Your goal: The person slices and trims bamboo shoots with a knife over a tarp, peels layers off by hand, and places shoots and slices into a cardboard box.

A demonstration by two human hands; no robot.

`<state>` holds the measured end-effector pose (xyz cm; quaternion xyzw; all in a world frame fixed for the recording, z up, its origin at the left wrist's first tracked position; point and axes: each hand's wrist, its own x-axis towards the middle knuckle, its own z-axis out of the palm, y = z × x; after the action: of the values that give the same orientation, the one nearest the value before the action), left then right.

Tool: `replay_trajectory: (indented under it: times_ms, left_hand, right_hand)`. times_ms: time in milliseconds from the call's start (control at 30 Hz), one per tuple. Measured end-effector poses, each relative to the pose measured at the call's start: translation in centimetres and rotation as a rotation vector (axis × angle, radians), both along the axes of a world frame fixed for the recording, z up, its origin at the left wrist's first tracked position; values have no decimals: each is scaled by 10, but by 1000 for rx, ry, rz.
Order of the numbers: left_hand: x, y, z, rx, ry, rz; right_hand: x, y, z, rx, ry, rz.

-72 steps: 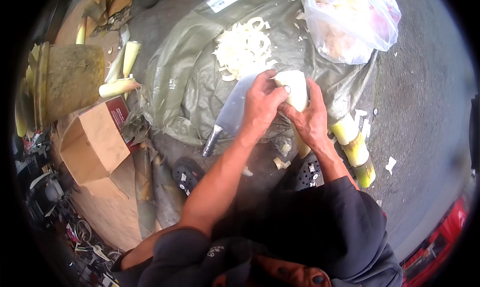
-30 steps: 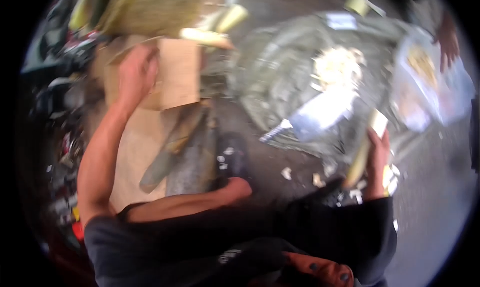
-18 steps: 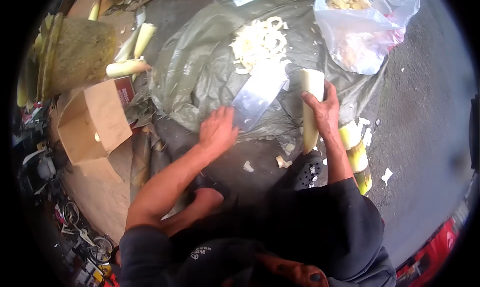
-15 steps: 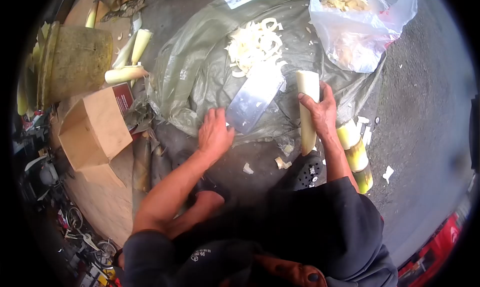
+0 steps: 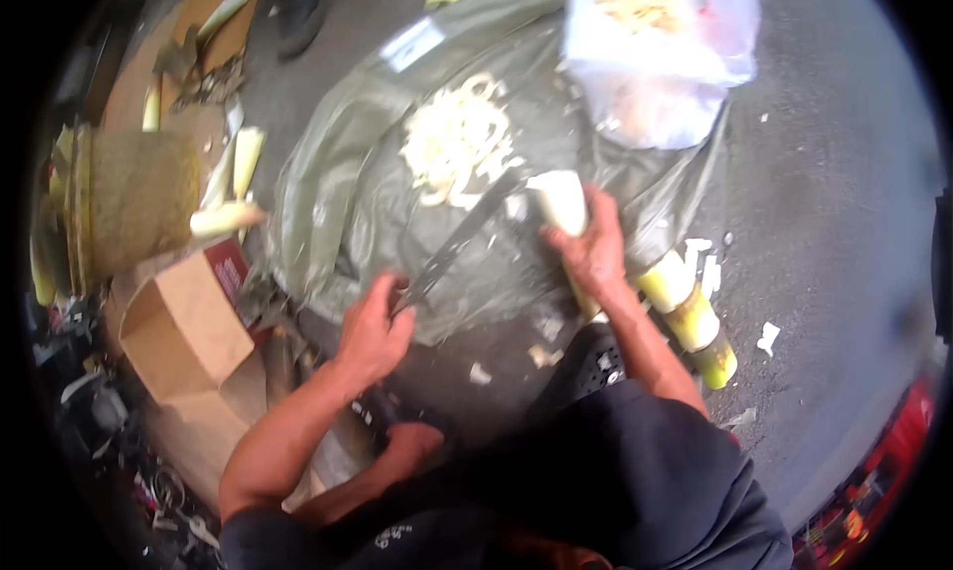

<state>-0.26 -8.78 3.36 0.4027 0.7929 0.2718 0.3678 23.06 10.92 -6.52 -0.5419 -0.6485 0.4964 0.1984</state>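
Note:
In the head view, my left hand (image 5: 373,334) is closed around the handle of a cleaver (image 5: 459,244), whose blade is seen nearly edge-on and slants up to the right. The blade's far end is at the cut top of a pale peeled bamboo shoot (image 5: 562,205); whether they touch is unclear. My right hand (image 5: 598,250) grips that shoot, which tilts, its lower part running down behind the fingers. Beyond the blade lies a pile of sliced shoot rings (image 5: 459,138) on a grey-green plastic sheet (image 5: 333,188). Motion blurs the hands and blade slightly.
A plastic bag (image 5: 663,83) with pale slices stands at the sheet's far right. Several cut shoot pieces (image 5: 688,317) lie by my right forearm. On the left are an open cardboard box (image 5: 189,332), a dirty yellowish bucket (image 5: 139,203) and unsliced shoots (image 5: 226,218). Another person's shoe (image 5: 301,19) shows at the top.
The cleaver has turned from flat-on to nearly edge-on, its tip now up by the shoot's top. The upright shoot now leans left. The whole view has shifted, bringing another person's shoe in.

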Motion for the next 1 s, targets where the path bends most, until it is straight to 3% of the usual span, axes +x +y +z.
replay_trajectory:
  times_ms: [100, 200, 233, 467, 1000]
  left_hand:
    - [-1, 1, -8, -39, -66, 21]
    - [10, 4, -23, 75, 88, -7]
    - [11, 14, -12, -38, 18, -11]
    - [38, 15, -19, 168, 112, 8]
    - [25, 12, -4, -107, 407, -388]
  right_hand:
    - [-1, -1, 8, 71, -84, 66]
    - [-2, -2, 15, 71, -89, 64]
    - [-2, -2, 17, 70, -84, 65]
    - [-7, -3, 16, 108, -124, 106]
    - [-8, -5, -16, 177, -191, 123]
